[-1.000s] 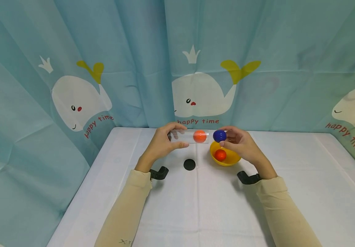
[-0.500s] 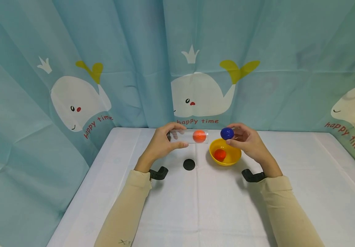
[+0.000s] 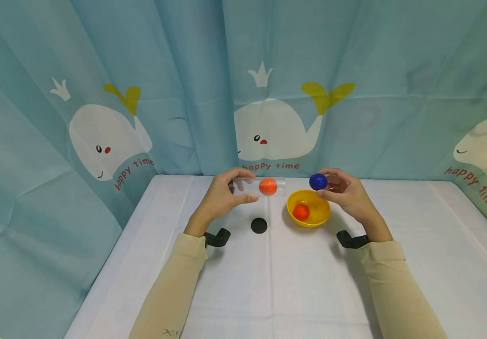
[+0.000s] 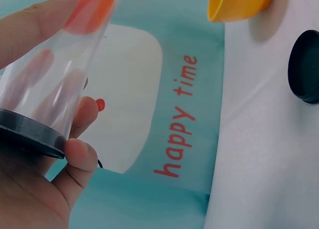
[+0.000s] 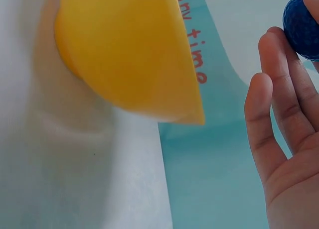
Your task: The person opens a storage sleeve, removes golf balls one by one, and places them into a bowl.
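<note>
Fingers grip tube (image 3: 264, 186) and blue ball (image 3: 318, 181) — curtain (image 3: 395, 70) reads "happy time".

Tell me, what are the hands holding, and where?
Left hand grips the clear tube near its black-capped end; right hand pinches the blue ball.

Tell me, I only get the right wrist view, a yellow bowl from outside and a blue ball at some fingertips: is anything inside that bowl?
Observer: Yes, one orange ball lies in the yellow bowl, seen from the head view.
Operator: What is the other hand doing?
Observer: The left hand grips a clear tube held sideways above the table, with another orange ball inside it.
Operator: Is the tube capped?
Observer: A black cap closes the end by the palm; a second black cap lies loose on the white table.
Operator: Where is the blue ball relative to the tube?
Observer: The right hand pinches the blue ball beside the tube's open end, apart from it, above the bowl's rim.
</note>
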Motion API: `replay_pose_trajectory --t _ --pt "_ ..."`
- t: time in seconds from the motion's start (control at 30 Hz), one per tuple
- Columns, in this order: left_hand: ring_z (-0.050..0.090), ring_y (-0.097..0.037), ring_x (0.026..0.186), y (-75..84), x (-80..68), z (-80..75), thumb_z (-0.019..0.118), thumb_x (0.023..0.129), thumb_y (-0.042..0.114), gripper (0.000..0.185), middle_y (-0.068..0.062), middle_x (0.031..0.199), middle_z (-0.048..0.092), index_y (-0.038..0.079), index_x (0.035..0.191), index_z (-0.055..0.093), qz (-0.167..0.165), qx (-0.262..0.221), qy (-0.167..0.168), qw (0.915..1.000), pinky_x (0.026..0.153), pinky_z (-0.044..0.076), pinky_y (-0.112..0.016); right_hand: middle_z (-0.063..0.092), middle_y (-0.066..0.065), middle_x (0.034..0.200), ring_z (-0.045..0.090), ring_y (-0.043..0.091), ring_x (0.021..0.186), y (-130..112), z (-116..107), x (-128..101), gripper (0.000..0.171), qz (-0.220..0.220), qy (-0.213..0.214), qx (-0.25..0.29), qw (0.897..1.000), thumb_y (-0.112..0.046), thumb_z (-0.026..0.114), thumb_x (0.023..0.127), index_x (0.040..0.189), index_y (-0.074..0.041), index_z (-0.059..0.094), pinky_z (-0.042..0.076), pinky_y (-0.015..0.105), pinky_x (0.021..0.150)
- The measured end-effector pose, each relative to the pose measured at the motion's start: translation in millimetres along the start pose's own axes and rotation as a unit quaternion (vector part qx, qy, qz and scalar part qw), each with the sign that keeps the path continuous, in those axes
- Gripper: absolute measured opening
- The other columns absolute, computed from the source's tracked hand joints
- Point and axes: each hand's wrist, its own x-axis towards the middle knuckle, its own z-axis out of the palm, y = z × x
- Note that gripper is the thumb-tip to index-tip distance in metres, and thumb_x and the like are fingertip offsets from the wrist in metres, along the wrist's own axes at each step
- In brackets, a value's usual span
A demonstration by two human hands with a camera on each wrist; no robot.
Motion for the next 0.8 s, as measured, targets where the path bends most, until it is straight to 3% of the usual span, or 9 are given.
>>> replay_pose_trajectory --t 0.4,0.63,0.8 --pt "0.057 -0.024 0.095 -1.5 -0.3 -0.6 0.091 0.078 0.027 0.048 0.005 0.114 0.069 0.024 0.121 0.07 -0.013 -0.015 0.0 0.9998 0.079 0.048 -0.037 0.071 -0.014 0.108 0.068 0.013 0.093 8.4 -2.2 1.3 0.045 0.001 -0.004 -0.016 1.0 -0.012 0.075 0.094 0.135 -0.005 0.059 0.057 0.018 0.084" --pt "0.066 -0.02 0.113 -0.7 -0.5 0.2 0.09 0.08 0.022 0.046 -0.002 0.121 0.069 0.021 0.121 0.069 -0.035 -0.051 -0.005 0.9981 0.097 0.057 -0.037 0.07 -0.014 0.109 0.068 0.012 0.096 12.9 -2.4 1.3 0.045 0.008 -0.006 -0.024 1.0 -0.014 0.075 0.094 0.136 -0.007 0.059 0.056 0.018 0.084" --pt "0.066 -0.02 0.116 -0.7 -0.3 0.3 0.09 0.08 0.022 0.045 -0.003 0.122 0.069 0.023 0.12 0.069 -0.036 -0.052 -0.006 0.998 0.098 0.057 -0.038 0.07 -0.012 0.111 0.065 0.01 0.101 15.6 -2.7 1.0 0.046 0.006 -0.002 -0.035 0.999 -0.014 0.075 0.094 0.137 -0.007 0.059 0.054 0.016 0.086"
